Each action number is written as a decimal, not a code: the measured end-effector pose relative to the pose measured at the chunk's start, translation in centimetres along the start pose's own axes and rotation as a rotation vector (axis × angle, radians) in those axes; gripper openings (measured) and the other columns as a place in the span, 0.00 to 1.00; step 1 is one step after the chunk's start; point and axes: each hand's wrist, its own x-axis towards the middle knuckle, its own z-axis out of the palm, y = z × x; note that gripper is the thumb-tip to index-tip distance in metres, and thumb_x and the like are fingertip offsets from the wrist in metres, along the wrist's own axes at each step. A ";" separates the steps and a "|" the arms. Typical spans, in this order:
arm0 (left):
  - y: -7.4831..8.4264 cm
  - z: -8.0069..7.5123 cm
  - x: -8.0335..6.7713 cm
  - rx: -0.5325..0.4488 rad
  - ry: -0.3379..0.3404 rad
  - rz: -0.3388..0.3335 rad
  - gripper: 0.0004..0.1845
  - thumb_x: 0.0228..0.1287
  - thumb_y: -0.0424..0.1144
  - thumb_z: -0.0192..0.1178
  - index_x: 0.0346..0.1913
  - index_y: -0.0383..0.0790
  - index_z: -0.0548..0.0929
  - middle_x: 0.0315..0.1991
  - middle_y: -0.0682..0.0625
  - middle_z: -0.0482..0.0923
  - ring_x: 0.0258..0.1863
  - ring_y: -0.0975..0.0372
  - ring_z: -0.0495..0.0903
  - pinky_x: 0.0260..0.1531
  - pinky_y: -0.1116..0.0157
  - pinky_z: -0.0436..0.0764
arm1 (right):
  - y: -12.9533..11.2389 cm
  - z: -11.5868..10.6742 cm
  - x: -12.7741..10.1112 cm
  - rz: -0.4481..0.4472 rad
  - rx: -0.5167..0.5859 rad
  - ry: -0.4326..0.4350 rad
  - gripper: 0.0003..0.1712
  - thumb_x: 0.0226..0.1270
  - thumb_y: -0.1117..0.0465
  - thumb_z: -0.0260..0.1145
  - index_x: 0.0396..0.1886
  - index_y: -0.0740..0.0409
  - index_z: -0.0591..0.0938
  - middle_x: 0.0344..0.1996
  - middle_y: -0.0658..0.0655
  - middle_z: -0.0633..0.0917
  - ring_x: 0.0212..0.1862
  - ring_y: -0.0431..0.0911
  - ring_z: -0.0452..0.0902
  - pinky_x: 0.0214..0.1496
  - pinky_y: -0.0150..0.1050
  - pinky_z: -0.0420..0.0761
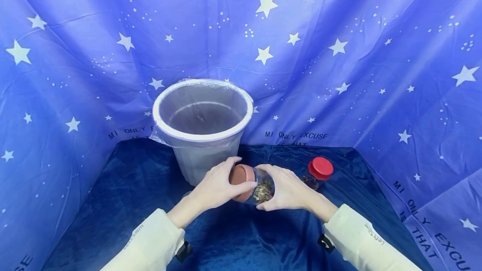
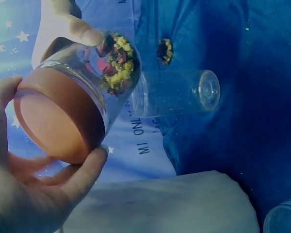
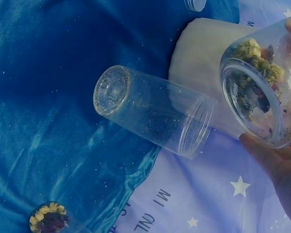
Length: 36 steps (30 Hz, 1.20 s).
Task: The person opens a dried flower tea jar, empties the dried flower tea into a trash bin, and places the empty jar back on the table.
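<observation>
The jar [image 1: 260, 187] lies on its side in the air above the counter [image 1: 241, 237], in front of the bin [image 1: 202, 129]. The left hand [image 1: 216, 187] curls around its brown lid [image 1: 241, 177]; the right hand [image 1: 288, 189] wraps the glass body, where dried flowers [image 2: 117, 65] sit. If the lid comes loose while the jar is tilted like this, the flowers could spill onto the cloth. An empty clear tube [image 3: 153, 116] lies below, and a red-capped jar [image 1: 319, 170] stands just right
</observation>
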 end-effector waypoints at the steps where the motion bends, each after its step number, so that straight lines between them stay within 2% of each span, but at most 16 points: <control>1: 0.0 0.0 -0.1 0.013 -0.001 0.021 0.37 0.58 0.66 0.62 0.67 0.51 0.71 0.55 0.48 0.79 0.50 0.55 0.81 0.47 0.54 0.81 | 0.0 0.0 0.0 0.004 0.002 -0.003 0.51 0.38 0.39 0.79 0.64 0.50 0.72 0.52 0.50 0.83 0.50 0.46 0.81 0.50 0.46 0.81; 3: 0.0 -0.1 -0.2 0.053 0.002 0.077 0.34 0.61 0.65 0.60 0.68 0.59 0.69 0.58 0.49 0.77 0.51 0.55 0.81 0.47 0.52 0.80 | 0.0 -0.1 0.0 0.009 0.008 -0.006 0.51 0.38 0.39 0.79 0.64 0.50 0.72 0.51 0.50 0.83 0.49 0.46 0.82 0.48 0.45 0.82; 5: 0.0 -0.2 -0.3 0.101 0.003 0.142 0.30 0.63 0.65 0.58 0.65 0.63 0.70 0.56 0.50 0.77 0.49 0.56 0.81 0.44 0.54 0.80 | -0.1 -0.2 0.0 0.010 0.012 -0.005 0.51 0.37 0.39 0.79 0.64 0.50 0.73 0.50 0.49 0.83 0.48 0.46 0.82 0.46 0.43 0.81; 10: -0.1 -0.7 -0.4 0.201 -0.029 0.247 0.25 0.65 0.65 0.55 0.62 0.62 0.71 0.51 0.51 0.77 0.42 0.61 0.80 0.39 0.60 0.79 | 0.0 -0.2 0.0 0.011 0.030 -0.019 0.51 0.37 0.39 0.79 0.64 0.50 0.72 0.48 0.48 0.83 0.45 0.45 0.81 0.43 0.39 0.80; 15: -0.5 -1.5 -0.3 0.214 -0.077 0.316 0.30 0.62 0.64 0.60 0.64 0.60 0.71 0.50 0.53 0.78 0.41 0.64 0.79 0.39 0.65 0.80 | 0.0 -0.1 0.1 0.006 0.033 -0.025 0.51 0.37 0.38 0.79 0.64 0.50 0.72 0.49 0.50 0.84 0.45 0.45 0.81 0.43 0.39 0.80; 19: -0.5 -2.2 -0.1 0.212 -0.098 0.396 0.38 0.53 0.62 0.69 0.66 0.55 0.72 0.53 0.54 0.79 0.46 0.64 0.80 0.45 0.64 0.81 | 0.0 -0.2 0.0 0.007 0.043 -0.022 0.51 0.38 0.38 0.79 0.64 0.49 0.72 0.49 0.48 0.84 0.45 0.45 0.81 0.43 0.40 0.80; 22: -0.4 -2.7 -0.1 0.200 -0.148 0.414 0.43 0.47 0.57 0.75 0.68 0.53 0.70 0.60 0.53 0.77 0.55 0.61 0.78 0.54 0.59 0.80 | 0.1 -0.3 0.0 0.007 0.049 -0.021 0.51 0.38 0.37 0.79 0.64 0.49 0.72 0.49 0.47 0.83 0.45 0.45 0.81 0.43 0.39 0.80; 27: -0.3 -2.7 -0.1 0.211 -0.199 0.396 0.48 0.46 0.45 0.78 0.71 0.51 0.66 0.69 0.49 0.69 0.68 0.56 0.71 0.62 0.53 0.76 | 0.1 -0.6 -0.1 -0.001 0.056 -0.018 0.50 0.39 0.37 0.79 0.64 0.49 0.72 0.50 0.46 0.83 0.46 0.43 0.81 0.45 0.40 0.81; 30: -0.2 -2.5 -0.1 0.257 -0.187 0.402 0.47 0.47 0.44 0.77 0.71 0.51 0.65 0.70 0.49 0.68 0.68 0.54 0.70 0.61 0.52 0.76 | 0.2 -0.8 -0.2 -0.003 0.051 -0.019 0.50 0.39 0.38 0.79 0.64 0.48 0.72 0.50 0.45 0.83 0.47 0.42 0.81 0.46 0.40 0.82; 36: 0.2 -2.3 0.0 0.311 -0.141 0.426 0.46 0.44 0.47 0.79 0.69 0.54 0.67 0.67 0.53 0.71 0.62 0.55 0.75 0.56 0.53 0.79 | 0.4 -1.0 -0.3 -0.021 0.042 -0.001 0.50 0.39 0.39 0.80 0.64 0.48 0.72 0.51 0.46 0.82 0.47 0.43 0.81 0.47 0.41 0.82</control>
